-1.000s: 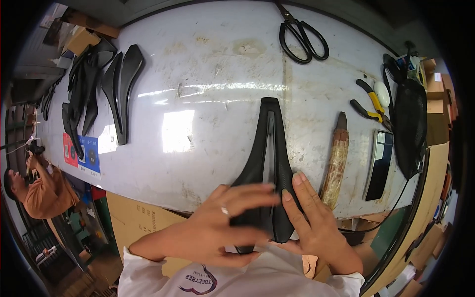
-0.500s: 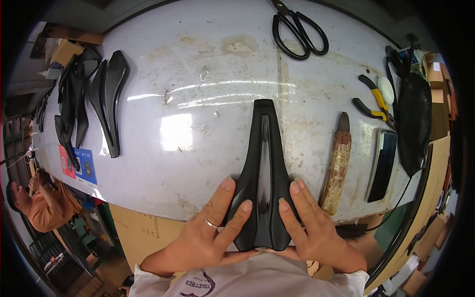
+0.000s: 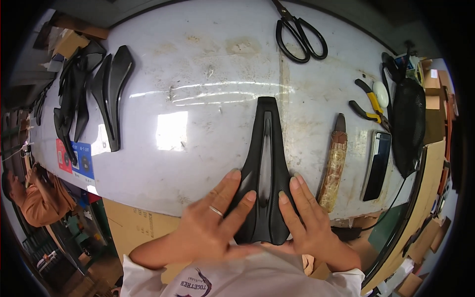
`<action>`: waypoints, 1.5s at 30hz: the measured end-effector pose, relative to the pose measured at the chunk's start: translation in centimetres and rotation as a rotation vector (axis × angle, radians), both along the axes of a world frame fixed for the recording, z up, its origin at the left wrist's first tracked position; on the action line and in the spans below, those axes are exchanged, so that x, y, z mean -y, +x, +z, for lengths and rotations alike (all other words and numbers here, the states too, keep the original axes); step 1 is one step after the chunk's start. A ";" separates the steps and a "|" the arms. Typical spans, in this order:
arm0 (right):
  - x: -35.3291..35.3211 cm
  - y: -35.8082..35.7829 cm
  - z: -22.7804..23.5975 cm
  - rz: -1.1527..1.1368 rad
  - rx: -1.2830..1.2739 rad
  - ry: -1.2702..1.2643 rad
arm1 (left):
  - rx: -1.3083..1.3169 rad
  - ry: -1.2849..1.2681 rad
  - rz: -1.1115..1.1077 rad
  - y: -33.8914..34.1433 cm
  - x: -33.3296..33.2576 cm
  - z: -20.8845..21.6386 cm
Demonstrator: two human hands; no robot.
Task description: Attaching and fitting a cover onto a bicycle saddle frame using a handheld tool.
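Evidently, the left hand (image 3: 210,222) and right hand (image 3: 312,225) hold a black bike seat (image 3: 278,171) between their spread fingers, narrow end pointing away over the worktop (image 3: 208,133). Behind the fingers its wide end seems to overhang, so lopsided pressure could tip it.

I monitor two forearms entering from the lower edge: left forearm (image 3: 156,247) angled inward from the lower left, right forearm (image 3: 345,257) angled inward from the lower right. Left hand (image 3: 212,222): back upward, fingers extended forward and toward the right, spread apart. Right hand (image 3: 312,220): back upward, fingers extended forward and toward the left. I read both hands as engaged in a hold, roughly mirrored, fingertips well apart across the centre. Both thumbs: low, near the torso, partly hidden.
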State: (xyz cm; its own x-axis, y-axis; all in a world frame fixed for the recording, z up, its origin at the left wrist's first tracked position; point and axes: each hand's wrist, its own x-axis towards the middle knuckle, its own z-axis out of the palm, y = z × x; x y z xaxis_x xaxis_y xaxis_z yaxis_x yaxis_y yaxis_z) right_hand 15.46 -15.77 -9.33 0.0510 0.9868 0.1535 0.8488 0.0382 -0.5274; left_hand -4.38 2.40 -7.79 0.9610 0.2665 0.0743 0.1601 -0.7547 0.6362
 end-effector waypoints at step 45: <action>2.2 -3.1 -2.3 -0.153 -2.075 -0.221 | -0.529 -1.284 -0.433 0.4 0.0 1.2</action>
State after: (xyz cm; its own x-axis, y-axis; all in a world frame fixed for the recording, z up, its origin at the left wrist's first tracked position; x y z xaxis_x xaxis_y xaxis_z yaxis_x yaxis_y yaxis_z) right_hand 12.31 -17.96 -11.67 0.0171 0.9487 -0.3156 -0.8717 -0.1405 -0.4695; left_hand -3.96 2.40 -6.58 0.8209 -0.4362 -0.3687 0.4972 0.2283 0.8371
